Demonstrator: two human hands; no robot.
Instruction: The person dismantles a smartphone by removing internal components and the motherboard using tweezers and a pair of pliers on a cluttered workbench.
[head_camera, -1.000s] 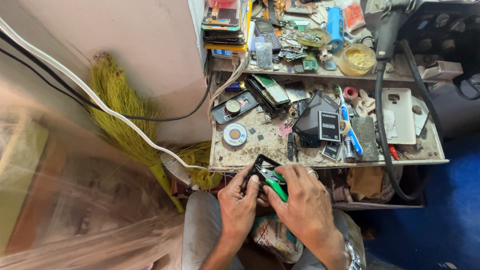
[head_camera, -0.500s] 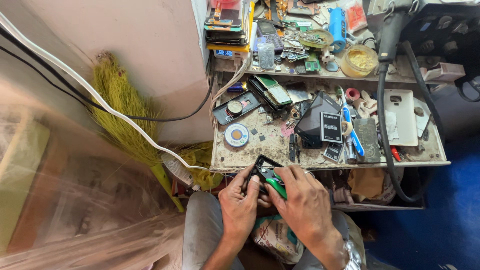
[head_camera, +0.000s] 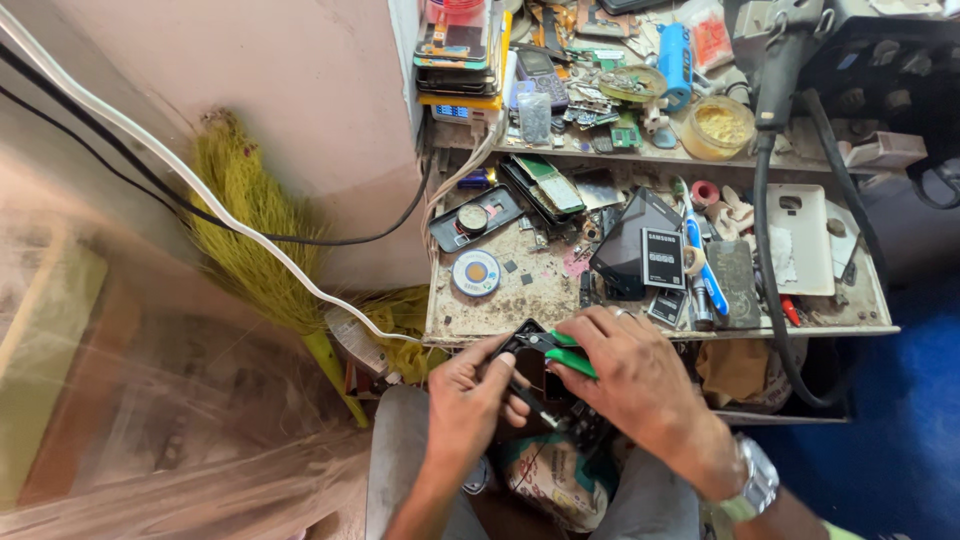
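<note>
Two hands (head_camera: 560, 385) on one phone (head_camera: 545, 385)

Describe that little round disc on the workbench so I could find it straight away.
Start at the cluttered workbench and go to its bare front-left area, just above the left hand. The round disc lies flat there, apart from the dark parts nearby: white-rimmed, blue ring, orange centre.

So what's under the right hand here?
Under the right hand a green-handled tool shows, its dark tip toward the left hand, with a dark phone part beneath. The handle's far end is covered by the palm.
</note>
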